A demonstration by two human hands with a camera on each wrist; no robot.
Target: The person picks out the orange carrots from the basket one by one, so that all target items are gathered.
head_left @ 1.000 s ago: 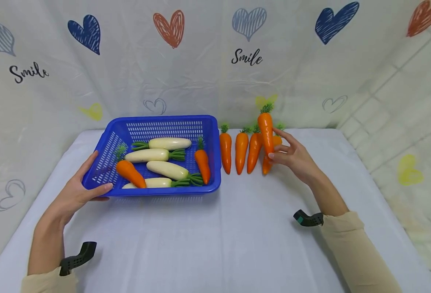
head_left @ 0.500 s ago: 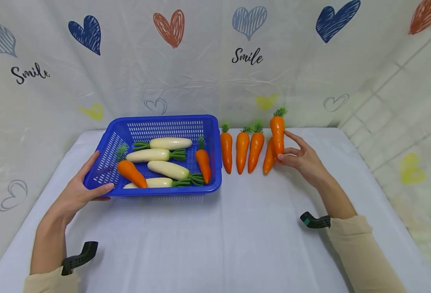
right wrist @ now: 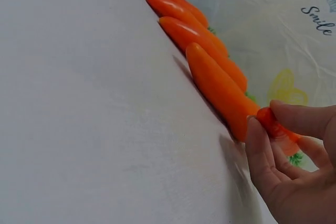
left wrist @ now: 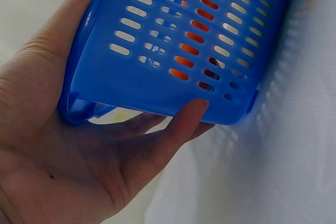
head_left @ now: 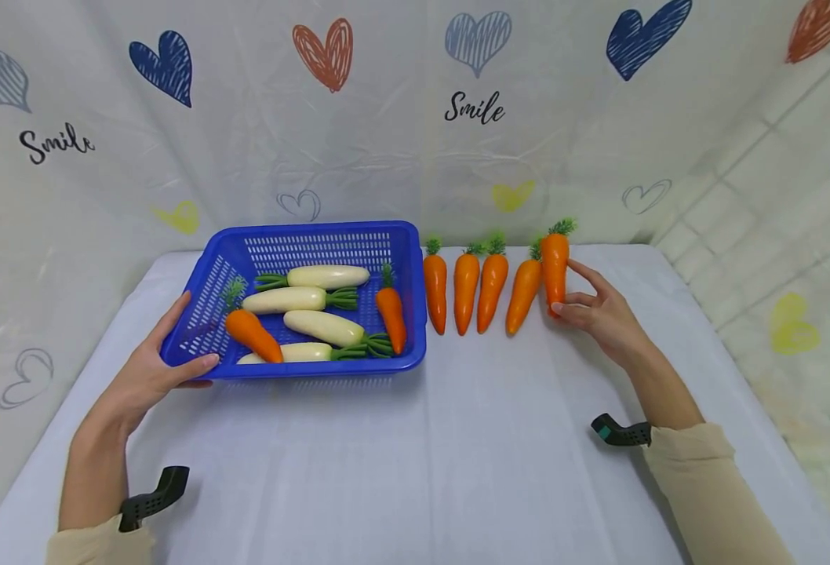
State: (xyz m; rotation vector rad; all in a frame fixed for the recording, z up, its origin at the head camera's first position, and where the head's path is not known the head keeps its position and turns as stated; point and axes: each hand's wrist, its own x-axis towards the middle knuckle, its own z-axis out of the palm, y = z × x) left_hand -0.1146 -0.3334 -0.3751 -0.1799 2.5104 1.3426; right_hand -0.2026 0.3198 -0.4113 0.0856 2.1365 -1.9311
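Note:
My right hand [head_left: 602,318] pinches a carrot [head_left: 554,263] by its tapered lower end, its green top pointing up and away. The right wrist view shows thumb and fingers around the red-orange tip [right wrist: 266,116]. Left of it, several carrots lie in a row on the cloth, the nearest a tilted carrot [head_left: 524,298]. At the left, my left hand [head_left: 143,373] grips the near left corner of a blue plastic basket [head_left: 415,314]. Up close, the fingers [left wrist: 184,119] press against the slotted basket wall [left wrist: 121,77]. Inside lie several white radishes [head_left: 326,276] and two carrots [head_left: 253,335].
A white cloth [head_left: 415,455] covers the table. Behind stands a pale curtain [head_left: 387,149] printed with hearts and lettering, close to the carrots' green tops. A black wrist mount [head_left: 154,498] sits on the left forearm, another mount [head_left: 621,430] on the right.
My right hand has carried its carrot rightward and lower, from over the row to the row's right end, uncovering the tilted carrot. The left hand and basket have stayed put.

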